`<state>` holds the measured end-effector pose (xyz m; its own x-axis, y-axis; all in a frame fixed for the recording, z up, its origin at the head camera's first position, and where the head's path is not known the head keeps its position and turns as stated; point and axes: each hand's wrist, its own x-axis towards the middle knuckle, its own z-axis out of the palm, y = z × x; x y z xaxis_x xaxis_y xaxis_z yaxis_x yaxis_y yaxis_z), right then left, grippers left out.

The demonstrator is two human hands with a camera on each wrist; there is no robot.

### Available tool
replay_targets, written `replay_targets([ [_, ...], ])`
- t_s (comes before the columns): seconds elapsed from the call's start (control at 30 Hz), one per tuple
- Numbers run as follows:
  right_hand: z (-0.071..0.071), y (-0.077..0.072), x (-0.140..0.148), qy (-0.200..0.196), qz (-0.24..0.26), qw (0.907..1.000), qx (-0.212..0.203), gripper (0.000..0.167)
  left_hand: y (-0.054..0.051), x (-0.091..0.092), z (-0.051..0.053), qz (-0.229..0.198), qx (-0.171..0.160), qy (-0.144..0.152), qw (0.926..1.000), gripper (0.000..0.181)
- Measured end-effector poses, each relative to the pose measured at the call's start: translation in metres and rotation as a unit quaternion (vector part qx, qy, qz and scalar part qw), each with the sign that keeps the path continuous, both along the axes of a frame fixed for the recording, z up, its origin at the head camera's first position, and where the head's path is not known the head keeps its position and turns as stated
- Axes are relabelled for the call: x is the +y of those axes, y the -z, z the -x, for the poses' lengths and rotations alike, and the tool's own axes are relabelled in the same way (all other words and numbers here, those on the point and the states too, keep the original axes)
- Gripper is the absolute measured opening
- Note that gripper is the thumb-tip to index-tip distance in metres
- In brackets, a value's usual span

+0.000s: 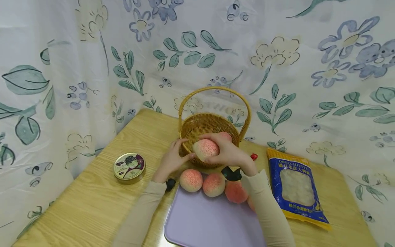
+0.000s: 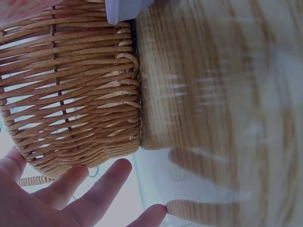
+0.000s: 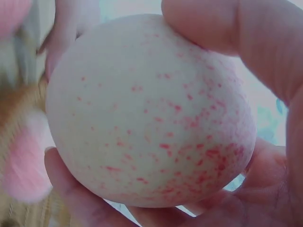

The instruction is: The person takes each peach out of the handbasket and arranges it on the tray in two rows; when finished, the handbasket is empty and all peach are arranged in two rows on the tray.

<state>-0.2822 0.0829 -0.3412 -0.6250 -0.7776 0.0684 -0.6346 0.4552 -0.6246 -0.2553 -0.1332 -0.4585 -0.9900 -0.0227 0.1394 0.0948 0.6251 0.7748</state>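
Observation:
My right hand [image 1: 226, 151] grips a pale peach with red speckles [image 1: 206, 150] over the front rim of the wicker basket [image 1: 197, 120]. In the right wrist view thumb and fingers curl round that peach [image 3: 151, 113]. Inside the basket, partly hidden by the right hand, is a pinker peach [image 1: 226, 136]. My left hand [image 1: 173, 158] is at the basket's left front side, its fingers spread and fairly straight. The left wrist view has these fingers [image 2: 102, 189] close beside the woven wall [image 2: 71, 94]; whether they touch it is hard to tell.
Several peaches [image 1: 213, 184] line the far edge of a lilac tray [image 1: 213, 219]. A round tin [image 1: 129, 167] stands at left on the wooden table [image 1: 92, 199]. To the right are a blue pasta bag [image 1: 296, 188] and a small red object [image 1: 254, 156]. Patterned cloth [image 1: 216, 51] hangs behind.

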Motion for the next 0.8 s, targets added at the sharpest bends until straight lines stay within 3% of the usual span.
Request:
replay_targets([
  [0.17,-0.034,0.008,-0.005,-0.051,0.008,0.9986,-0.01,0.068,-0.001,-0.001,0.0,-0.002,0.002,0.005,1.0,0.064],
  [0.33,-0.059,0.023,-0.014,-0.081,-0.006,0.9966,0.01,0.07,-0.002,-0.001,-0.001,-0.009,-0.009,0.006,0.9999,0.069],
  [0.67,-0.088,0.045,-0.026,-0.132,-0.067,0.9889,-0.011,0.064,-0.003,-0.001,-0.002,-0.012,-0.007,0.009,0.9999,0.075],
  [0.8,-0.095,0.053,-0.03,-0.15,-0.095,0.984,0.012,0.06,-0.003,-0.001,-0.002,-0.008,-0.009,0.009,0.9999,0.076],
])
